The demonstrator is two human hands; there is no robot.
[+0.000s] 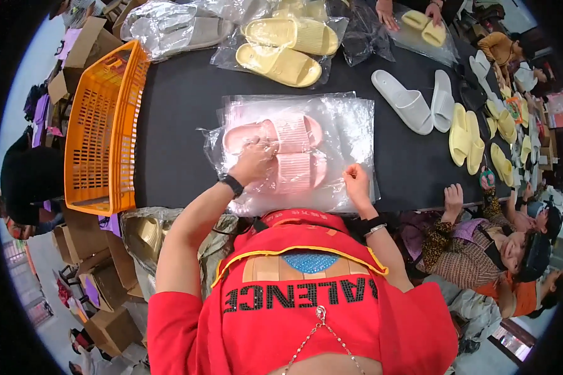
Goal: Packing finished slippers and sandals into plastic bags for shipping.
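A pair of pink slippers [294, 170] lies side by side in a clear plastic bag, on top of a stack of flat clear bags [360, 119]. My left hand [254, 161] is on the slippers, its fingers bent around the inner edges near the straps. To the right of the toes, my right hand [356, 185] is closed in a pinch over the stack. Whatever thin thing its fingertips hold cannot be made out against the plastic.
An orange plastic basket [100, 131] stands at the left of the black table [175, 137]. Bagged yellow slippers [281, 62] and grey slippers [197, 34] lie at the far side. White slippers [403, 100] and yellow slippers [466, 139] lie at right. A co-worker's hands [388, 12] touch another bag.
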